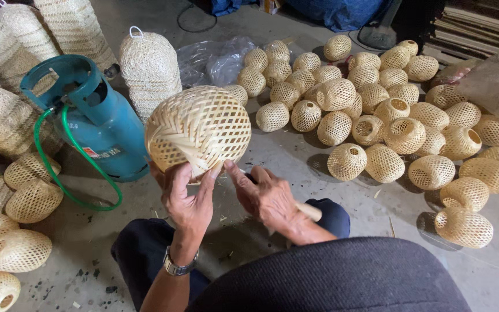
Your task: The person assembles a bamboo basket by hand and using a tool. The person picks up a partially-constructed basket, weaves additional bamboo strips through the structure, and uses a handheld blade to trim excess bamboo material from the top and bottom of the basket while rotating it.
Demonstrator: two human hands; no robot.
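My left hand (187, 199) holds up a round woven basket ball (198, 130) from below, fingers pressed on its bottom edge. My right hand (267, 199) is closed around a wooden-handled tool (309, 211), its tip touching the ball's edge. A blue gas tank (102, 124) with a green hose (59, 179) stands just beside on my left. Many small woven balls (388, 115) lie on the floor to my right.

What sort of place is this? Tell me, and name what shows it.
Probably a bamboo-weaving workshop: dozens of finished woven balls lie heaped on the concrete floor, taller woven shades stand behind, and both hands work on one woven ball.
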